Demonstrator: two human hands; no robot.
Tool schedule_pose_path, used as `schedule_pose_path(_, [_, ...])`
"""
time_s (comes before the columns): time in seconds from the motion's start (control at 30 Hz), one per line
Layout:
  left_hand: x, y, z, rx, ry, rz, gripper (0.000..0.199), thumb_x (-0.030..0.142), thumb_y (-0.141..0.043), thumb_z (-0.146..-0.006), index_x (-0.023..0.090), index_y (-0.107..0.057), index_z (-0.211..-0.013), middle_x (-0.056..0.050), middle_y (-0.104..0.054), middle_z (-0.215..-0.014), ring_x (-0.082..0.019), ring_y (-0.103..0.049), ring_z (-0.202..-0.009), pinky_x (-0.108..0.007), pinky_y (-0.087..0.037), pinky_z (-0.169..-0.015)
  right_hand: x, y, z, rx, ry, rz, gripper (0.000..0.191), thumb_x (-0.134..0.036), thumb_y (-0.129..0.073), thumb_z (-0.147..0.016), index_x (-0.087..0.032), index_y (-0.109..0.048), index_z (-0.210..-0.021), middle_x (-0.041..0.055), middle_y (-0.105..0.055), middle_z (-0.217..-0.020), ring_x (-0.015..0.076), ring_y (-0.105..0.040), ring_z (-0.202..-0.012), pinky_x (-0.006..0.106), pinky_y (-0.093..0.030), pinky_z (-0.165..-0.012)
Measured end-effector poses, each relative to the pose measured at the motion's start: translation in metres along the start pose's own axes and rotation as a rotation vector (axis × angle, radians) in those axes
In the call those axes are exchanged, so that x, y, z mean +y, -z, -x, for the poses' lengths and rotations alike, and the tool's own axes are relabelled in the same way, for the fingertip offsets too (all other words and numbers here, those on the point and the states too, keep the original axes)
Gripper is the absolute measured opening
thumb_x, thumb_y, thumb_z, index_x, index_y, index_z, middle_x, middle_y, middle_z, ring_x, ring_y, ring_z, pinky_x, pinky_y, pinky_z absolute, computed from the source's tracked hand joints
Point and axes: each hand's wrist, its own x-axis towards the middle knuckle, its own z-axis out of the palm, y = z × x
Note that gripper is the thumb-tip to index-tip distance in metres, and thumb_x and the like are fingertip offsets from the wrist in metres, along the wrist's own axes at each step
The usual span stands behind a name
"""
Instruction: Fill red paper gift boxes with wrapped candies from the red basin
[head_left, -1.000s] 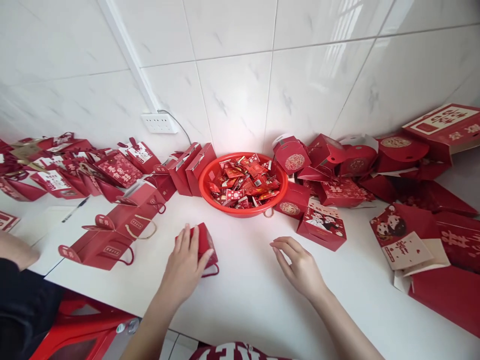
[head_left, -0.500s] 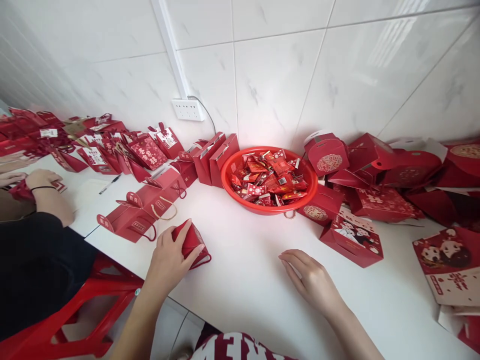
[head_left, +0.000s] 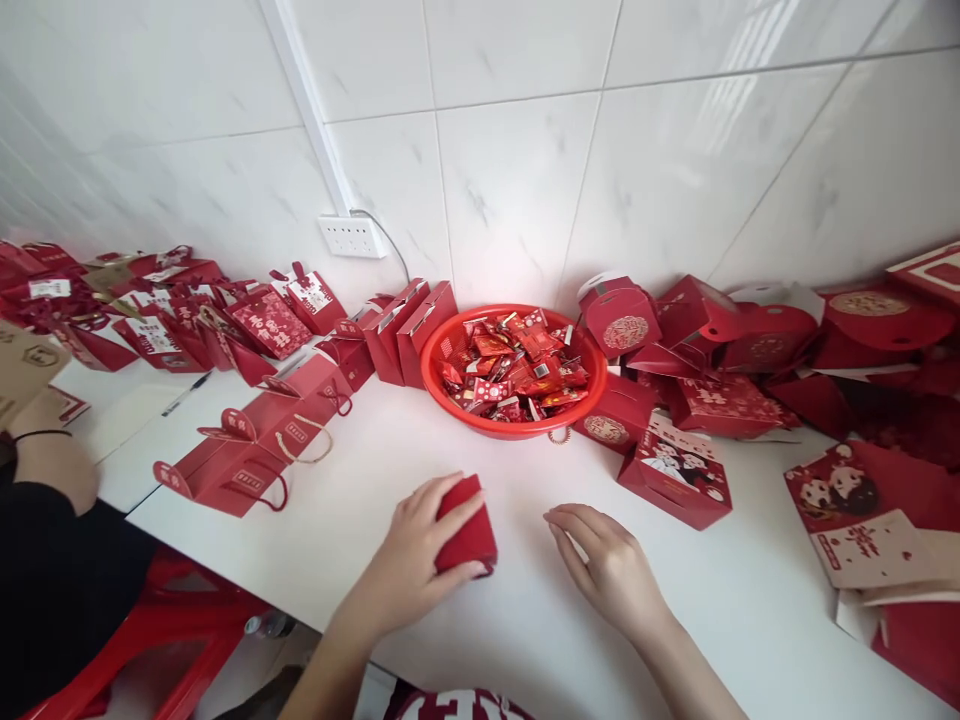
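My left hand [head_left: 411, 565] is closed around a small red gift box [head_left: 469, 527], its fingers over the top and the thumb along the near side. The box sits at the middle of the white table [head_left: 517, 630]. A short way to the right, my right hand [head_left: 611, 570] is held low over the table with its fingers together and loosely bent, a gap between them and the thumb. It holds nothing. Beyond both hands is a red plastic basket [head_left: 501, 430] heaped with wrapped sweets [head_left: 517, 360].
Red handled boxes [head_left: 255, 430] stand in a row at the left. Further red gift boxes [head_left: 675, 485] are piled at the right and along the tiled wall. Another person's arm [head_left: 56, 470] and a red stool [head_left: 187, 620] are at the left. A pen [head_left: 187, 393] lies on the table.
My left hand has moved the small red box rightward along the table, closer to my right hand. The right hand has barely moved. The camera view has shifted slightly.
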Motion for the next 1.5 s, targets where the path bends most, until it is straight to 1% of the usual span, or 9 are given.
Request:
schedule_pose_path(0.2, [0.072,-0.034,-0.048,-0.091,-0.294,0.099,0.079,0.047,-0.074,-0.080,0.031,-0.041,-0.150,-0.011,-0.031,-0.160,-0.036,-0.032,-0.145,-0.057,-0.030,-0.119,0.008,0.019,-0.006,0.232,-0.157,-0.052,0.018,-0.017,-0.052,-0.098,-0.022,-0.065,-0.110,0.0071,-0.071,-0.101,0.0213,-0.068,-0.094,0.035,-0.054,-0.084])
schedule_pose_path(0.3, [0.092,-0.043,-0.064,-0.121,-0.352,0.098,0.080,0.046,-0.075,-0.079,0.026,-0.043,-0.149,-0.014,-0.032,-0.160,-0.037,-0.032,-0.145,-0.059,-0.030,-0.118,0.017,0.028,-0.008,0.301,-0.231,-0.078,0.017,-0.021,-0.051,-0.099,-0.022,-0.065,-0.106,0.0072,-0.070,-0.100,0.0208,-0.068,-0.091,0.035,-0.055,-0.081])
schedule_pose_path(0.4, [0.100,-0.045,-0.072,-0.121,-0.348,0.076,0.074,0.046,-0.072,-0.081,0.024,-0.046,-0.147,-0.015,-0.029,-0.162,-0.038,-0.029,-0.146,-0.059,-0.029,-0.119,0.023,0.033,-0.011,0.335,-0.283,-0.113,0.017,-0.024,-0.049,-0.100,-0.022,-0.066,-0.103,0.0073,-0.069,-0.098,0.0200,-0.067,-0.085,0.034,-0.055,-0.077])
schedule_pose_path(0.77, [0.104,-0.048,-0.079,-0.106,-0.335,0.068,0.070,0.043,-0.069,-0.084,0.029,-0.043,-0.147,-0.009,-0.028,-0.162,-0.035,-0.026,-0.148,-0.059,-0.030,-0.119,0.030,0.029,-0.017,0.328,-0.358,-0.323,0.021,-0.030,-0.048,-0.101,-0.020,-0.067,-0.096,0.0065,-0.068,-0.093,0.0181,-0.065,-0.081,0.031,-0.054,-0.074])
schedule_pose_path(0.93, [0.106,-0.047,-0.082,-0.084,-0.346,0.058,0.070,0.039,-0.067,-0.085,0.028,-0.040,-0.149,-0.009,-0.029,-0.162,-0.035,-0.026,-0.148,-0.058,-0.031,-0.119,0.033,0.031,-0.020,0.325,-0.376,-0.337,0.023,-0.032,-0.048,-0.101,-0.020,-0.066,-0.093,0.0061,-0.068,-0.090,0.0178,-0.064,-0.077,0.031,-0.053,-0.072])
schedule_pose_path(1.1, [0.106,-0.043,-0.079,-0.092,-0.360,0.013,0.067,0.025,-0.062,-0.085,0.025,-0.041,-0.148,-0.011,-0.024,-0.164,-0.035,-0.026,-0.148,-0.055,-0.035,-0.117,0.033,0.032,-0.022,0.330,-0.393,-0.346,0.024,-0.032,-0.047,-0.101,-0.021,-0.065,-0.090,0.0056,-0.067,-0.089,0.0178,-0.063,-0.077,0.031,-0.053,-0.072])
schedule_pose_path(1.17, [0.105,-0.043,-0.078,-0.090,-0.353,-0.003,0.064,0.029,-0.061,-0.087,0.027,-0.042,-0.148,-0.011,-0.025,-0.163,-0.035,-0.029,-0.146,-0.056,-0.038,-0.115,0.034,0.030,-0.021,0.341,-0.403,-0.335,0.024,-0.032,-0.046,-0.101,-0.021,-0.065,-0.092,0.0062,-0.067,-0.090,0.0181,-0.063,-0.078,0.031,-0.053,-0.072])
schedule_pose_path(1.3, [0.100,-0.043,-0.079,-0.083,-0.319,-0.014,0.068,0.042,-0.063,-0.089,0.030,-0.039,-0.151,-0.012,-0.034,-0.157,-0.036,-0.034,-0.142,-0.057,-0.040,-0.113,0.039,0.027,-0.019,0.369,-0.438,-0.281,0.020,-0.028,-0.046,-0.100,-0.021,-0.064,-0.104,0.0075,-0.066,-0.100,0.0184,-0.064,-0.083,0.032,-0.054,-0.076])
schedule_pose_path(1.5, [0.079,-0.024,-0.075,-0.074,-0.238,0.040,0.066,0.037,-0.064,-0.090,0.039,-0.037,-0.151,-0.008,-0.039,-0.151,-0.030,-0.042,-0.140,-0.048,-0.042,-0.115,0.062,0.047,-0.040,0.377,-0.447,-0.117,0.021,-0.025,-0.048,-0.097,-0.020,-0.060,-0.113,0.0120,-0.061,-0.118,0.0245,-0.060,-0.110,0.038,-0.051,-0.093])
